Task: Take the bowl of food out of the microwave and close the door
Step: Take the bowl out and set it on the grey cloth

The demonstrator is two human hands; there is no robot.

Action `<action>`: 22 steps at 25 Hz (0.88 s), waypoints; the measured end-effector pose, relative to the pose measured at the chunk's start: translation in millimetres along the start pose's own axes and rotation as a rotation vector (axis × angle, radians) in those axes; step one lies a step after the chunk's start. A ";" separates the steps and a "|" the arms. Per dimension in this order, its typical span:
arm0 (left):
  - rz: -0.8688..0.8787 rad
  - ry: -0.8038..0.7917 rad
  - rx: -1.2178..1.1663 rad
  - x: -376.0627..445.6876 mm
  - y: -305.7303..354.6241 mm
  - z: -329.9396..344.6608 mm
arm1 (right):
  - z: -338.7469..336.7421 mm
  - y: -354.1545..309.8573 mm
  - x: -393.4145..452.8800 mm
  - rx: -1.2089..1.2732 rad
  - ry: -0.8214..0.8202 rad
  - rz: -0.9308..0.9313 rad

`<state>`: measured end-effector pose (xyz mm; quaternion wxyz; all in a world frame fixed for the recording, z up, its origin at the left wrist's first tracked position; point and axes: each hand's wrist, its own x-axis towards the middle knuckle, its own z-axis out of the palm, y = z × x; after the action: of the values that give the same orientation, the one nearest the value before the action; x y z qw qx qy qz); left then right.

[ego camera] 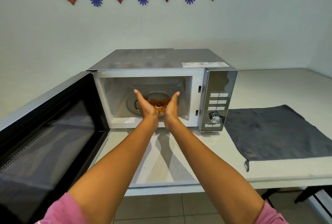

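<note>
Reaching past swung-out door (50, 134) into microwave (161, 60) beside grey cloth (274, 134), flanking bowl (156, 93) with left grip (145, 105) and right grip (171, 107), fingers straight.

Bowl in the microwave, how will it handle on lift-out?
The bowl looks like clear glass: probably rigid, smooth, likely slippery and breakable. It holds orange food, so maybe weighty for its size. Wide and low, so unlikely to tip.

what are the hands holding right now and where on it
Cannot tell: left hand and right hand flank the bowl inside the microwave; any grip is hidden.
</note>
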<state>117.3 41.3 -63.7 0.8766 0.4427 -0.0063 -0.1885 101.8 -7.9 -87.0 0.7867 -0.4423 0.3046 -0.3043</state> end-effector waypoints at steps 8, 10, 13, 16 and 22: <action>-0.027 0.112 0.022 -55.5 -18.5 0.5 | -42.0 -4.8 -61.8 -0.146 0.107 -0.109; -0.037 0.106 0.007 -70.9 -25.0 2.1 | -55.3 -5.1 -73.5 -0.141 0.130 -0.112; -0.055 0.090 0.014 -91.5 -34.0 7.4 | -74.4 -8.2 -87.5 -0.114 0.170 -0.092; -0.072 0.042 0.051 -111.3 -49.6 14.5 | -96.9 -14.1 -100.2 -0.107 0.218 -0.101; -0.185 -0.112 0.077 -153.0 -88.5 36.7 | -154.8 -21.5 -110.8 -0.092 0.421 -0.127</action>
<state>-60.1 16.7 -86.4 0.8362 0.4636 -0.0216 -0.2924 -88.4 -13.1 -110.3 0.6642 -0.4226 0.4473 -0.4246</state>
